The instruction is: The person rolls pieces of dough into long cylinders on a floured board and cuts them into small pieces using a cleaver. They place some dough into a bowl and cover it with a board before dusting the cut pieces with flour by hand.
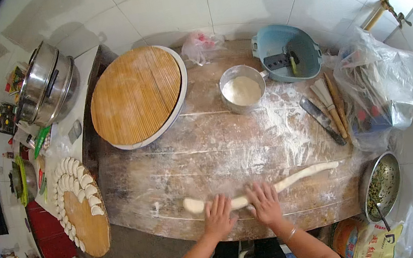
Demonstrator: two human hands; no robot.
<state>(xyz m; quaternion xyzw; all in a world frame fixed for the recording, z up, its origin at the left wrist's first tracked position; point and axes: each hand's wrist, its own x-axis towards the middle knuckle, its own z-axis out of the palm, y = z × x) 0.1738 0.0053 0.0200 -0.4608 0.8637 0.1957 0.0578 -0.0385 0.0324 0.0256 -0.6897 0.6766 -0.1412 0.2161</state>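
A long rope of pale dough (306, 173) lies across the floured wooden board (170, 172), close to its near edge. Its left end is thick and rounded; toward the right it grows thinner. My left hand (220, 216) rests flat on the rope near the thick end, fingers stretched forward. Just to its right, my right hand (264, 203) presses on the dough with its fingers spread. A short piece of the rope shows between the hands, and the parts under the palms are hidden.
A metal pot of flour (241, 91) and a blue basin (286, 37) stand at the back. On the right are a knife (323, 121), rolling pins (339, 104) and a bowl of chopped filling (383, 182). Left are a slatted round lid (137, 94) and a dumpling-laden wooden tray (90, 229).
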